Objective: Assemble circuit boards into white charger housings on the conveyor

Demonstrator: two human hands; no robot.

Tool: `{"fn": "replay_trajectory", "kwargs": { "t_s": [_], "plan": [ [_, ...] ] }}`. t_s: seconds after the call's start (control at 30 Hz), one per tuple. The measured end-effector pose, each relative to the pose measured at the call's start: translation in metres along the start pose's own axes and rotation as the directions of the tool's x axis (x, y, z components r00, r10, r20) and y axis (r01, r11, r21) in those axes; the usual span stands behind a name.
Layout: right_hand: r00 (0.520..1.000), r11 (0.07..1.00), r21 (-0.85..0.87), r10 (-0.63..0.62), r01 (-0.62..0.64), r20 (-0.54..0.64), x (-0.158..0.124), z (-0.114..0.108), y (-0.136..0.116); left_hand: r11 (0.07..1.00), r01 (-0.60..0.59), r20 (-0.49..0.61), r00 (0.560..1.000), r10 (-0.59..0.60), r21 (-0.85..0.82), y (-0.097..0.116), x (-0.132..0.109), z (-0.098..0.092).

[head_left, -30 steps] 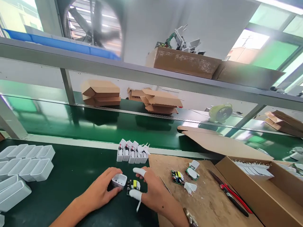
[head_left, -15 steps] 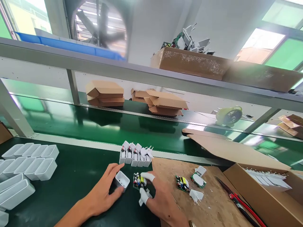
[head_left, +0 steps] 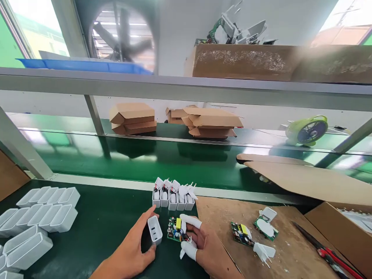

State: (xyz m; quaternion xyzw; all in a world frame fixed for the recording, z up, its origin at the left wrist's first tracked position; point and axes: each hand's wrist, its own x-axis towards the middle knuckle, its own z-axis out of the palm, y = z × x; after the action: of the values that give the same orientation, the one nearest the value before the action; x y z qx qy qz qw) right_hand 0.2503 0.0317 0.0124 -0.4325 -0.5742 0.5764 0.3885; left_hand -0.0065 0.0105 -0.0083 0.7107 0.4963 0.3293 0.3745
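White rectangular plastic housing (head_left: 155, 230), one: near seven o'clock of the view, tilted, dark slots in its upward face, in the left hand.

White open-topped plastic tubs (head_left: 59, 219), in rows: eight o'clock, on the dark green table (head_left: 107, 217); judged unfilled stock.

Left hand (head_left: 135, 244): seven o'clock, closed round the housing, thumb at the near end, fingertip at the far.

Loaded white housings (head_left: 173, 204), five in a close row: six o'clock, beyond the hands; boards inside, white plug pieces (head_left: 183, 190) leaning at the tops, seemingly unseated.

Green circuit board with yellow block (head_left: 175, 229), one: six o'clock, just beside the housing, not yet inside it.

Right hand (head_left: 209, 246): between five and six o'clock, white finger covers (head_left: 190, 221) on, pinching the board's right end.

Loose circuit boards (head_left: 242, 233), two: five o'clock, on a flat brown sheet (head_left: 215, 209); judged outstanding.

Red-and-black pliers (head_left: 327, 252): four o'clock, unused, handle cut off below.

Brown cardboard carton (head_left: 322, 221): four o'clock, cut off at right, white contents part-shown.

Obscured: the board's gripped end, behind fingers; the housing's interior, not distinguishable; the nearest tubs, cropped.
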Motion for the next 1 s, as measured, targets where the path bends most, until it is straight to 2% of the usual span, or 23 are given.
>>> {"fn": "replay_trajectory", "kwargs": {
  "t_s": [0.07, 0.17, 0.33, 0.4, 0.47, 0.57, 0.67, 0.8, 1.0],
  "plan": [
    [0.996, 0.987, -0.158, -0.035, 0.023, -0.076, -0.003, 0.000, 0.000, 0.999, 0.024, -0.049, 0.999, -0.022, 0.042, -0.001, 0.003, 0.002],
    [0.978, 0.923, -0.370, -0.162, 0.104, -0.129, -0.007, 0.001, -0.003, 0.995, 0.069, -0.075, 0.995, -0.063, 0.074, 0.000, 0.004, -0.001],
    [0.941, 0.874, -0.432, -0.307, 0.220, -0.142, -0.014, 0.002, -0.002, 0.981, 0.178, 0.138, 0.973, -0.187, 0.072, 0.011, 0.002, -0.013],
    [0.931, 0.849, -0.445, -0.355, 0.284, -0.082, -0.019, 0.003, 0.000, 0.990, 0.114, 0.117, 0.986, -0.123, 0.084, 0.013, 0.004, -0.010],
    [0.913, 0.800, -0.478, -0.408, 0.362, 0.006, -0.023, 0.006, 0.004, 0.993, -0.022, 0.024, 1.000, 0.019, 0.115, 0.013, 0.006, -0.003],
    [0.860, 0.689, -0.545, -0.493, 0.477, 0.130, -0.023, 0.009, 0.013, 0.967, -0.170, -0.085, 0.978, 0.189, 0.188, 0.007, 0.006, 0.006],
    [0.848, 0.611, -0.609, -0.482, 0.506, 0.220, -0.020, 0.012, 0.024, 0.950, -0.215, -0.141, 0.958, 0.251, 0.228, 0.002, 0.005, 0.010],
    [0.838, 0.523, -0.695, -0.500, 0.494, 0.219, -0.019, 0.013, 0.026, 0.932, -0.257, -0.158, 0.940, 0.302, 0.256, 0.001, 0.005, 0.011],
    [0.810, 0.433, -0.758, -0.549, 0.487, 0.206, -0.018, 0.018, 0.010, 0.900, -0.307, -0.136, 0.922, 0.362, 0.310, 0.004, 0.005, 0.013]
  ]
}}
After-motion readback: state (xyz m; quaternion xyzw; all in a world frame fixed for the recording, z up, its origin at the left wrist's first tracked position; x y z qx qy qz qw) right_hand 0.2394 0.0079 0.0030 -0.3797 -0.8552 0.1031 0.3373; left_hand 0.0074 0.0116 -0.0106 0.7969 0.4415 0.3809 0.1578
